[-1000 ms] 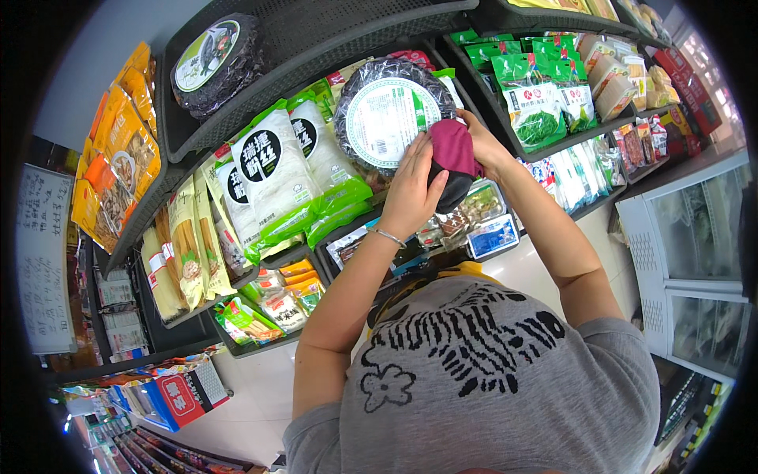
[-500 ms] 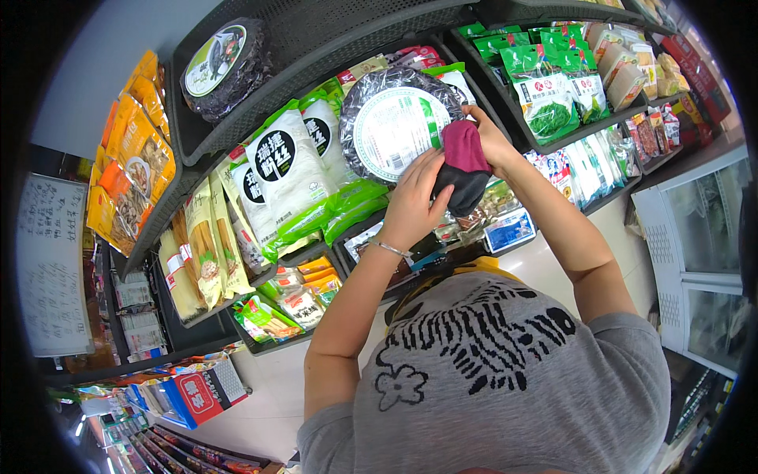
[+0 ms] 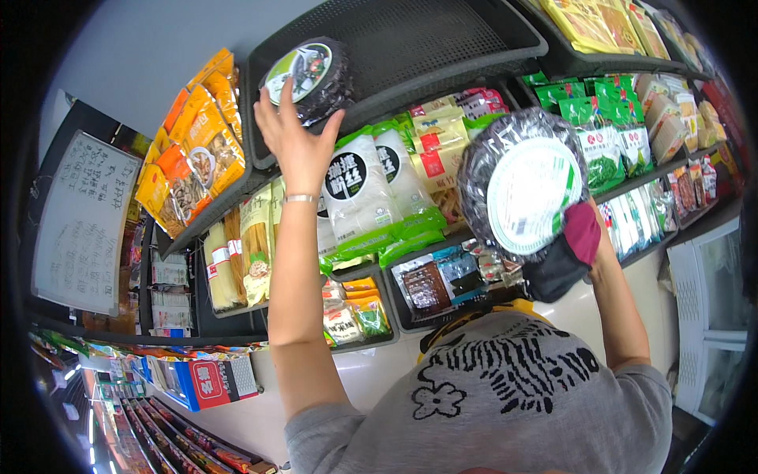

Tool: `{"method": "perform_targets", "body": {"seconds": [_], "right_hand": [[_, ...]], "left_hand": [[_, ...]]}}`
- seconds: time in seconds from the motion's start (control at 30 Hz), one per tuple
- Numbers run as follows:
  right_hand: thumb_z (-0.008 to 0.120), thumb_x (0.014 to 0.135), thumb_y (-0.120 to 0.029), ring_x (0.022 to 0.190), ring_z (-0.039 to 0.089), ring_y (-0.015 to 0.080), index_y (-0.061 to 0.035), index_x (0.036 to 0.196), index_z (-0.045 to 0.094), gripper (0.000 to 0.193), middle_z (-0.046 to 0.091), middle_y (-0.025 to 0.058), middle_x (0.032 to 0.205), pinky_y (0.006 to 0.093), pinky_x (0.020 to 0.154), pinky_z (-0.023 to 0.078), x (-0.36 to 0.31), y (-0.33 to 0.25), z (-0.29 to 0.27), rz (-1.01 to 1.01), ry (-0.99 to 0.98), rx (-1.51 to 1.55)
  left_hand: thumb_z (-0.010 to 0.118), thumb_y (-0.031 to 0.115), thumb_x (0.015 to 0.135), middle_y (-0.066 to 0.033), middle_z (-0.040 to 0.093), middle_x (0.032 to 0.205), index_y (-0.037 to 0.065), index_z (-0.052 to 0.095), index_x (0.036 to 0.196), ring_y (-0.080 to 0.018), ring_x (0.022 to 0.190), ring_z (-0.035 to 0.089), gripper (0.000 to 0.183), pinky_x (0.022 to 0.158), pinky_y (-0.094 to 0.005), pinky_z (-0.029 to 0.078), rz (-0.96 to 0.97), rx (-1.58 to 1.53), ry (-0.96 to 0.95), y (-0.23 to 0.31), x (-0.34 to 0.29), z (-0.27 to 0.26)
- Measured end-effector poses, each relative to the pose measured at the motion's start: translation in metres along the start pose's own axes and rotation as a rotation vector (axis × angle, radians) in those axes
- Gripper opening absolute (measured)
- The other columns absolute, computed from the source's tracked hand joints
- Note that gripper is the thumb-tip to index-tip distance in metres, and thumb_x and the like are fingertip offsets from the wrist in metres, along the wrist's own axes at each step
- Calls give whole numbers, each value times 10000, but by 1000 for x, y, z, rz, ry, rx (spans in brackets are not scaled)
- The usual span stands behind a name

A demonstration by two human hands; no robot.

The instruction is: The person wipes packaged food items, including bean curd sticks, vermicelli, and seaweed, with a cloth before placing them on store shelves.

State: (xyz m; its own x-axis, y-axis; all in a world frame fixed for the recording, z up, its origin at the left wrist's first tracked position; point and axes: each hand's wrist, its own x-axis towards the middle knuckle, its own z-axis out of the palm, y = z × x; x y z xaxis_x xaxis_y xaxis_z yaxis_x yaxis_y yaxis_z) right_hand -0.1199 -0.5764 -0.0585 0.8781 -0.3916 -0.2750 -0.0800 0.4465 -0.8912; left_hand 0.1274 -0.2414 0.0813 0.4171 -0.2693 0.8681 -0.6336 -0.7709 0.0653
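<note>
My left hand point(image 3: 296, 146) reaches up to the top shelf tray, fingers spread and thumb apart. Its fingertips overlap the near side of a round, plastic-wrapped pack of dark dried seaweed point(image 3: 320, 83) with a green and white label; whether they touch it I cannot tell. A second round seaweed pack point(image 3: 533, 186), with a large white label facing up, is held tilted in my right hand point(image 3: 602, 245). That same hand also has a maroon and black cloth point(image 3: 560, 257) bunched against the pack's lower edge. Most of my right fingers are hidden behind both.
The black perforated top tray point(image 3: 426, 55) has a raised front rim. Below it stand white noodle bags point(image 3: 355, 189) with green edges. Orange bags point(image 3: 201, 134) hang at the left, green packets point(image 3: 600, 134) sit at the right. A white glass-door cabinet point(image 3: 711, 308) stands far right.
My left hand has left the cloth and held pack and moved up-left to the pack in the top tray. My right hand keeps the other pack and cloth, now lower right in view. The view has shifted.
</note>
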Motion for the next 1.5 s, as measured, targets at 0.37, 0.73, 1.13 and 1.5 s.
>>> {"method": "perform_targets", "body": {"seconds": [0.37, 0.73, 1.13, 1.5], "right_hand": [[407, 940, -94, 765, 554, 104, -153, 1412, 270, 495, 546, 8, 896, 229, 669, 485, -37, 33, -52, -44, 63, 294], [437, 944, -158, 1016, 503, 109, -62, 1343, 376, 416, 508, 12, 1184, 216, 861, 403, -22, 56, -113, -257, 109, -111], [446, 951, -208, 980, 489, 101, -70, 1334, 390, 411, 500, -3, 1148, 223, 862, 390, 1, 69, -101, -217, 43, 86], [441, 957, -244, 809, 493, 55, -102, 1351, 373, 424, 511, -45, 910, 184, 710, 413, 5, 66, -92, -230, 111, -115]], "left_hand": [[603, 259, 840, -252, 484, 1226, 100, 471, 1277, -411, 1161, 427, 483, 963, -422, 361, -60, -65, -15, -72, 39, 59], [376, 583, 860, -101, 286, 1433, 164, 266, 1396, -334, 1293, 298, 688, 1008, -628, 270, -527, -1780, 278, -29, 38, -61], [353, 575, 884, -90, 316, 1415, 147, 275, 1391, -292, 1264, 345, 668, 993, -561, 335, -555, -1756, 256, -4, 31, -93], [345, 580, 886, -77, 305, 1422, 163, 264, 1395, -289, 1272, 333, 664, 991, -565, 330, -553, -1746, 231, -6, 28, -89]]}}
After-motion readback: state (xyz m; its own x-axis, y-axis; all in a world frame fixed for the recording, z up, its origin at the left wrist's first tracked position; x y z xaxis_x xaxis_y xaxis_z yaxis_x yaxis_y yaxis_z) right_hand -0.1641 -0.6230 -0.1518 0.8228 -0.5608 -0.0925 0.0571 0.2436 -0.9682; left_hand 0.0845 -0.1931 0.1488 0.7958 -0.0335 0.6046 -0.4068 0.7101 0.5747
